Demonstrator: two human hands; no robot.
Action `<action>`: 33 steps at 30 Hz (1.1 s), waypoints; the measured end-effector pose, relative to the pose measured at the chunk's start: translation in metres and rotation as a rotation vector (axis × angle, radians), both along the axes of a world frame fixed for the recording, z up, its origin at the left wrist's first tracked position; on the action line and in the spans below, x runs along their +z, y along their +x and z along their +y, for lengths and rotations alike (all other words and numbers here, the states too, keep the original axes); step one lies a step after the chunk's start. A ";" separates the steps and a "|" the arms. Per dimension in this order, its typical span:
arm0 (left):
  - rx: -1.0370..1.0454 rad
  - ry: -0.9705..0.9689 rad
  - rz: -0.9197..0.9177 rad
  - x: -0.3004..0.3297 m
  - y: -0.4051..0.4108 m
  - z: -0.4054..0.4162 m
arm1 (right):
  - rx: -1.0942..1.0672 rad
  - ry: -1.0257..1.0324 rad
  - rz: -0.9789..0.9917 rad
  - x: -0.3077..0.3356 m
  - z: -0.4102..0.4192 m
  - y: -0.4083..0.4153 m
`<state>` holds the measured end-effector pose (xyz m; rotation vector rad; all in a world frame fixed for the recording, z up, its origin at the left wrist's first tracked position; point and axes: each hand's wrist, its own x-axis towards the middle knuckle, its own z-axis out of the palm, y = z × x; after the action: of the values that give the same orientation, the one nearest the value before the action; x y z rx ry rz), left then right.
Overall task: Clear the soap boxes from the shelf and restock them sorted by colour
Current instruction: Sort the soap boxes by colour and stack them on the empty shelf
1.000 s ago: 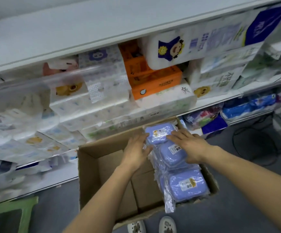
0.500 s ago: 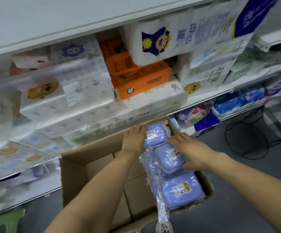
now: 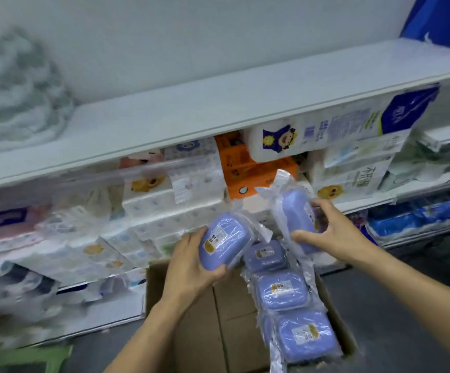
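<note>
Long white metal shelf (image 3: 218, 109) above, bare top. Brown cardboard carton (image 3: 218, 319) below me, three purple plastic-wrapped soap boxes (image 3: 283, 290) lined along its right side. My left hand (image 3: 189, 267) grips one purple wrapped soap box (image 3: 224, 240), lifted above carton. My right hand (image 3: 337, 232) clamps another purple wrapped box (image 3: 295, 211), tilted on edge, just beside first.

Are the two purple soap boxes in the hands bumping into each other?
Apart. The head view shows the left hand's box and the right hand's box separated by a gap, through which the shelf's white packs show.
</note>
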<state>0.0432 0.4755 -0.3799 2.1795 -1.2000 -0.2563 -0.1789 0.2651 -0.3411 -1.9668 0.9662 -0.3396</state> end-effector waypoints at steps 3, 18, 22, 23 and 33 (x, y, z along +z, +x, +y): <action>0.035 -0.063 -0.038 0.045 0.012 0.010 | -0.001 0.044 -0.137 0.043 0.001 0.026; 0.289 -0.140 -0.323 0.215 0.151 -0.024 | -0.040 -0.538 0.264 0.203 -0.043 0.189; 0.291 -0.015 -0.325 0.223 0.193 -0.037 | -0.004 -0.608 0.478 0.211 -0.052 0.230; 0.288 0.016 -0.333 0.224 0.202 -0.039 | -0.002 -0.608 0.535 0.211 -0.053 0.239; 0.364 0.362 -0.315 0.220 0.254 -0.078 | 0.102 -0.772 0.679 0.227 -0.075 0.277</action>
<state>0.2973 0.3977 -0.1596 2.7870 -0.9400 0.0322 0.0984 0.1905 -0.1141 -2.9325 1.2595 0.0526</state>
